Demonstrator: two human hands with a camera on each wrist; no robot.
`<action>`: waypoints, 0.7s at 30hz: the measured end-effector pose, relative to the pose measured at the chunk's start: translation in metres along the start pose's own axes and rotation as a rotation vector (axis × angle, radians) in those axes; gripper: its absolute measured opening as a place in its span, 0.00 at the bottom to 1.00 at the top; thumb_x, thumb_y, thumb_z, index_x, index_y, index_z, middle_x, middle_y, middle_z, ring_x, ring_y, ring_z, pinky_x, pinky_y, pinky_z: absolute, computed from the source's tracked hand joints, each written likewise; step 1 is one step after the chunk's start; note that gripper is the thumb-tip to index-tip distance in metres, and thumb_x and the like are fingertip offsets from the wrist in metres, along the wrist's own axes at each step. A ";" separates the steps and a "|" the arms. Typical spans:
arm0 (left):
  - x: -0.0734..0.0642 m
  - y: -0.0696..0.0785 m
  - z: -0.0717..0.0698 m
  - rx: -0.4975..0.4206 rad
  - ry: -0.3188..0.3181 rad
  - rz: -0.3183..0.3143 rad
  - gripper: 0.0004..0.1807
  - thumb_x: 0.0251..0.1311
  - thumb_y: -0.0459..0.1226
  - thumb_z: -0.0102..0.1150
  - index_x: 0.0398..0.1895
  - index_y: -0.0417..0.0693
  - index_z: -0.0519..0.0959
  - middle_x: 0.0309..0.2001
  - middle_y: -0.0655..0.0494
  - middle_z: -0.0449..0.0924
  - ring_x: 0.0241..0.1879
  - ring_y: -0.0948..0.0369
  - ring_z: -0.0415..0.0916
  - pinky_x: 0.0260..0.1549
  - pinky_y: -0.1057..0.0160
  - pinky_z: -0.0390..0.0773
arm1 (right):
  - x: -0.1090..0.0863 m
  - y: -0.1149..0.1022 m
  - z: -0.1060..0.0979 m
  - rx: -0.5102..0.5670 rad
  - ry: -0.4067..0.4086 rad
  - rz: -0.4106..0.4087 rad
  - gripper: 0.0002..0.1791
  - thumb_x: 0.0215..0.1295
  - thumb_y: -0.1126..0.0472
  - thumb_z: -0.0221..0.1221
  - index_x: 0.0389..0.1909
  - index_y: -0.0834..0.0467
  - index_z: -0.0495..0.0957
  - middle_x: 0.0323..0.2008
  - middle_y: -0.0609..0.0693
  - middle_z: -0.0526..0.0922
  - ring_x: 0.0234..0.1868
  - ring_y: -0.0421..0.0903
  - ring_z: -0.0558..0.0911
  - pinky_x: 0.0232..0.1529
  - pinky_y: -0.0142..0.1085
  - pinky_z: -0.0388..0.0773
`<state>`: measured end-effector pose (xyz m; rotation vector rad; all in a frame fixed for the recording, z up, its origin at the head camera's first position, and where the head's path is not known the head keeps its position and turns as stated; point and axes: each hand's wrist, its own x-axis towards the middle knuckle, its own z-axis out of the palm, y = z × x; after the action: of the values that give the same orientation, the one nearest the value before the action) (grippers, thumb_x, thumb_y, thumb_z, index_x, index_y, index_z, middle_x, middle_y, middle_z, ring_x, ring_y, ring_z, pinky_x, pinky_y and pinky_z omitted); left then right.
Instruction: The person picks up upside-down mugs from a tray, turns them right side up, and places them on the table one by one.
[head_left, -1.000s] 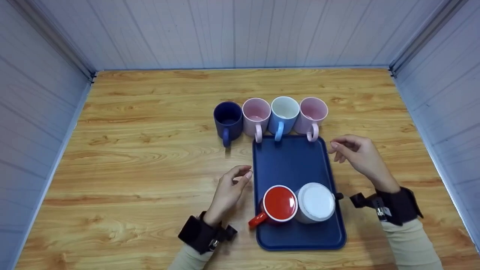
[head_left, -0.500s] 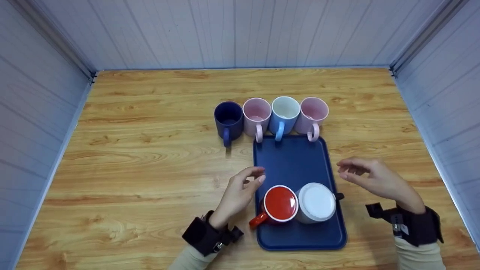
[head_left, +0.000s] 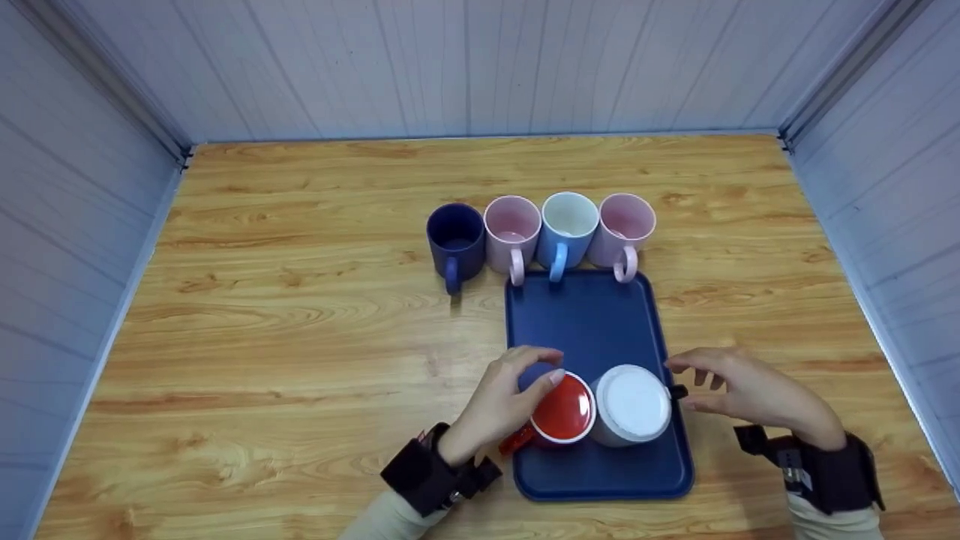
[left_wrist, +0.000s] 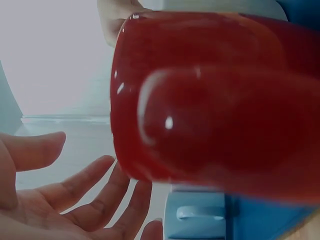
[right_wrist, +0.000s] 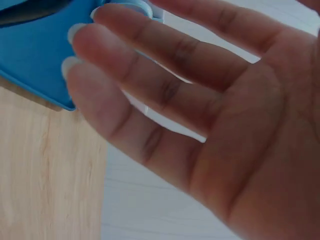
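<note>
A red mug [head_left: 568, 416] stands bottom up on the blue tray [head_left: 589, 319], its handle pointing to the lower left. My left hand [head_left: 495, 401] reaches over its left side with thumb and fingers apart. In the left wrist view the mug [left_wrist: 210, 45] fills much of the picture, and the spread fingers are close to its end; whether they touch it I cannot tell. Beside it a white mug [head_left: 637, 405] is also upside down, its dark handle [head_left: 678, 391] toward the right. Near that handle my right hand [head_left: 750, 394] holds nothing, fingers extended.
A row of upright mugs lines the tray's far end: dark blue [head_left: 469, 262], pink [head_left: 504, 259], light blue [head_left: 547, 251] and another pink [head_left: 607, 251]. Their handles face me, some overhanging the tray's edge. Panel walls [head_left: 465, 67] enclose the wooden table [head_left: 285, 315].
My left hand has moved right, from beside the tray to over the red mug. The right hand has come down from near the tray's far right corner to beside the dark handle.
</note>
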<state>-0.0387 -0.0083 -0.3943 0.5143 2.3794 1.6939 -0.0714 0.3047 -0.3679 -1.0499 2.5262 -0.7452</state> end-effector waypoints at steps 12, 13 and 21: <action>0.002 0.003 0.012 0.050 -0.044 0.018 0.15 0.63 0.41 0.52 0.48 0.43 0.77 0.45 0.53 0.77 0.50 0.60 0.68 0.50 0.60 0.66 | 0.007 -0.010 0.021 -0.064 -0.016 0.094 0.14 0.48 0.72 0.64 0.39 0.67 0.78 0.34 0.56 0.80 0.28 0.44 0.76 0.27 0.34 0.73; 0.002 0.003 0.013 0.051 -0.046 0.018 0.15 0.63 0.42 0.52 0.48 0.43 0.77 0.45 0.53 0.77 0.49 0.60 0.68 0.50 0.61 0.66 | 0.007 -0.011 0.023 -0.087 0.009 0.091 0.13 0.47 0.72 0.65 0.38 0.66 0.79 0.33 0.55 0.80 0.29 0.46 0.77 0.28 0.36 0.74; 0.003 0.004 0.013 0.070 -0.052 0.013 0.15 0.63 0.43 0.52 0.48 0.44 0.77 0.46 0.55 0.77 0.50 0.61 0.67 0.51 0.60 0.65 | 0.008 -0.015 0.040 -0.269 0.131 0.086 0.12 0.42 0.77 0.63 0.30 0.62 0.79 0.30 0.54 0.78 0.31 0.52 0.76 0.29 0.41 0.75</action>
<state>-0.0368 0.0055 -0.3947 0.5784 2.4110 1.5873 -0.0498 0.2760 -0.3925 -0.9943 2.8239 -0.4732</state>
